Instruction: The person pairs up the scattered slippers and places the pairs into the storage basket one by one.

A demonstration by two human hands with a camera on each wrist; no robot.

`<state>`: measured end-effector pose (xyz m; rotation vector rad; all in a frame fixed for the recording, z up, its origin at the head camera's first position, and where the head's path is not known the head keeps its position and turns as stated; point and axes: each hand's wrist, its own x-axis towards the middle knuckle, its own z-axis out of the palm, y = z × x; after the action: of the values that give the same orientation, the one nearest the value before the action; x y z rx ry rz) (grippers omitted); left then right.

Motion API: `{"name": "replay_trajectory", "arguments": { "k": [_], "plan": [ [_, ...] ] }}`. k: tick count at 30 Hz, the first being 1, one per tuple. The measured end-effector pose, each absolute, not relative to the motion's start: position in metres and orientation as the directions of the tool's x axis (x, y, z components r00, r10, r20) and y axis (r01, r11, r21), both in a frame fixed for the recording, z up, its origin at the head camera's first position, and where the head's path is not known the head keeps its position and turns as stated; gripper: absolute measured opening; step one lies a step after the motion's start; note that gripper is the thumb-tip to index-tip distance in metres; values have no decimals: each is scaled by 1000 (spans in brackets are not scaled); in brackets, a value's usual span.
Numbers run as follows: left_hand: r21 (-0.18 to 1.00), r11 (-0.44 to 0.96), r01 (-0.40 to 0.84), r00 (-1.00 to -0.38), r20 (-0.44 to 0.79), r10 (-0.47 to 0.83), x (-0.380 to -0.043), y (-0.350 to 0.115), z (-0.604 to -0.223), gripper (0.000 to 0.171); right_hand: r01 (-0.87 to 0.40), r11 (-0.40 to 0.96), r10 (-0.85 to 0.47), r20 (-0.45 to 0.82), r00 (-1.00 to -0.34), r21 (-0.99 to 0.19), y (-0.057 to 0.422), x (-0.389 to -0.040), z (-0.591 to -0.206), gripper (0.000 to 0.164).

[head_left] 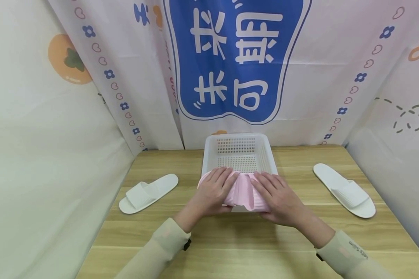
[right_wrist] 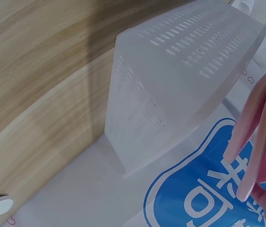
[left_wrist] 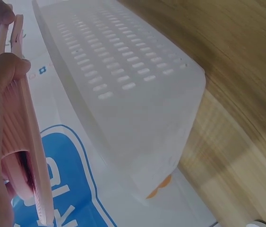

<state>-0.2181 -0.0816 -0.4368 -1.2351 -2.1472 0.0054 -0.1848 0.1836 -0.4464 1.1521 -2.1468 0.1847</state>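
Note:
A pair of pink slippers [head_left: 243, 190] with ribbed straps is held over the near edge of a white perforated plastic basket [head_left: 273, 162]. My left hand [head_left: 211, 192] grips them from the left, fingers over the top. On the other side my right hand [head_left: 283, 199] holds them the same way. From the left wrist, a pink sole edge [left_wrist: 33, 127] shows beside the thumb, apart from the basket wall [left_wrist: 123, 118]. Two pink soles [right_wrist: 260, 127] lie close together in the right wrist view. The hands hide part of the slippers and the basket's near side.
One white slipper [head_left: 146, 193] lies on the wooden table [head_left: 230, 255] left of the basket. Another white slipper [head_left: 345, 190] lies to the right. A printed cloth [head_left: 237, 58] hangs behind the table, with pale cloth walls at both sides.

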Motion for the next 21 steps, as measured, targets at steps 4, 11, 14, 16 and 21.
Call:
{"name": "replay_trajectory", "arguments": {
  "k": [4,11,14,16,21],
  "plan": [
    [-326,556,765,-339,529,778,-218,-78,-436,102,-778,599,-679,635,-367,191,183,-186,-447,103],
    [-339,562,755,-332,542,772,-217,-77,-437,103,-775,601,-683,629,-372,194,182,-186,-448,104],
    [-338,565,752,-331,548,768,-217,-77,-439,102,-773,604,-683,628,-374,196,181,-186,-449,104],
    [-337,567,752,-329,552,766,-217,-77,-439,102,-770,606,-682,629,-373,199,180,-186,-450,104],
    [-340,569,749,-323,562,761,-217,-77,-441,101,-761,618,-677,624,-389,196,178,-184,-448,103]
  ]
}}
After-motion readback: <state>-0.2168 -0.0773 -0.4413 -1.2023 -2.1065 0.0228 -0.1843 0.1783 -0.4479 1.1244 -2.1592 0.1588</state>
